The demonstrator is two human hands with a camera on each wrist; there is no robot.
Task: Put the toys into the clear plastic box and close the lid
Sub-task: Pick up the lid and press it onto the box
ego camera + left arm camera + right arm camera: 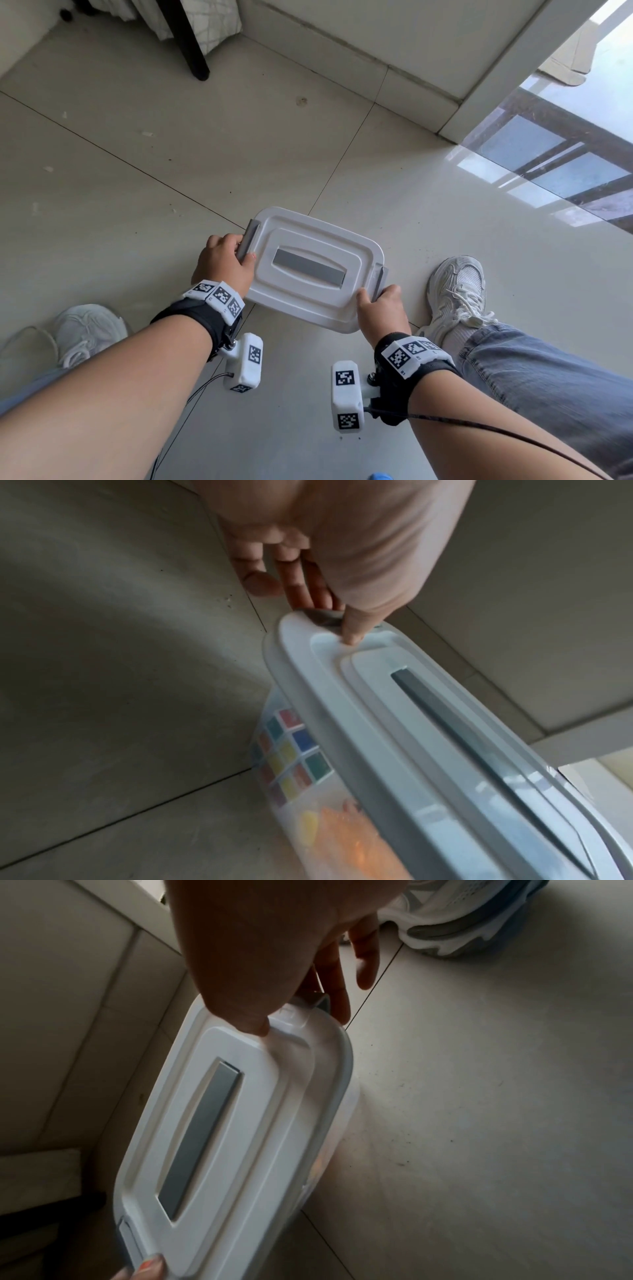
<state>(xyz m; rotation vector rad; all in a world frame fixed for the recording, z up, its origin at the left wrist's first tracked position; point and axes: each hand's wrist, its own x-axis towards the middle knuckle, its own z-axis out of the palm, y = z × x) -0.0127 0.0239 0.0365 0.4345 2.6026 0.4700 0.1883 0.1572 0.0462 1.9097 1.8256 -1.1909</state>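
Note:
The clear plastic box stands on the floor tiles with its white lid (pixel 329 308) lying on top; a grey handle (pixel 310 267) runs along the lid's middle. My left hand (pixel 245 255) pinches the grey latch (pixel 248 240) at the lid's left end, thumb (pixel 352 631) on the lid, fingers under the latch. My right hand (pixel 375 294) grips the right latch (pixel 381 279) the same way, thumb (pixel 253 1023) on top. Through the box wall show a colourful puzzle cube (pixel 294 753) and an orange toy (pixel 349 837).
My right shoe (pixel 459 294) stands close to the box's right end, and my left shoe (pixel 85 329) is at the lower left. A black furniture leg (pixel 191 44) rises at the back left. A wall base (pixel 411 85) and a glass door (pixel 565 154) lie beyond.

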